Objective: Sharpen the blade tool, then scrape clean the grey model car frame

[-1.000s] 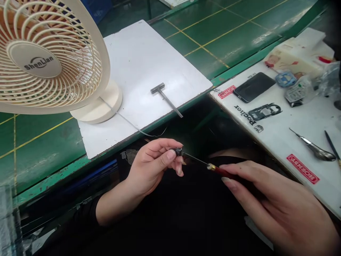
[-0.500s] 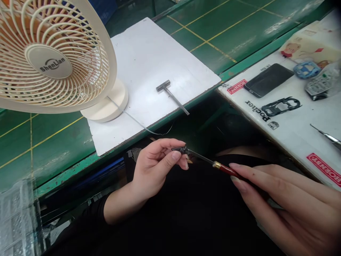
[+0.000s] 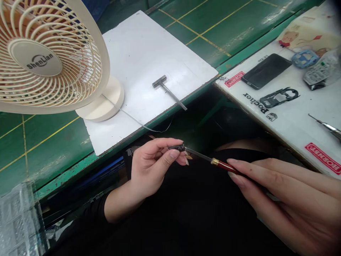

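My left hand [image 3: 151,165] pinches a small black part [image 3: 177,147] between thumb and fingertips, low over my dark lap. My right hand [image 3: 287,202] grips a thin tool with a red handle [image 3: 226,166], a brass collar and a metal blade. The blade's tip touches the small black part. Both hands hang in front of the green bench edge, below the white board [image 3: 149,60].
A cream desk fan [image 3: 45,57] stands at the left on the white board, its cord trailing over the edge. A grey T-shaped tool [image 3: 167,90] lies on the board. At right a white table [image 3: 298,117] bears a phone [image 3: 266,70], a black car-body part [image 3: 278,97] and metal tools.
The view shifted slightly. My left hand turned the black part a little between its fingers, and the tool stayed against it.
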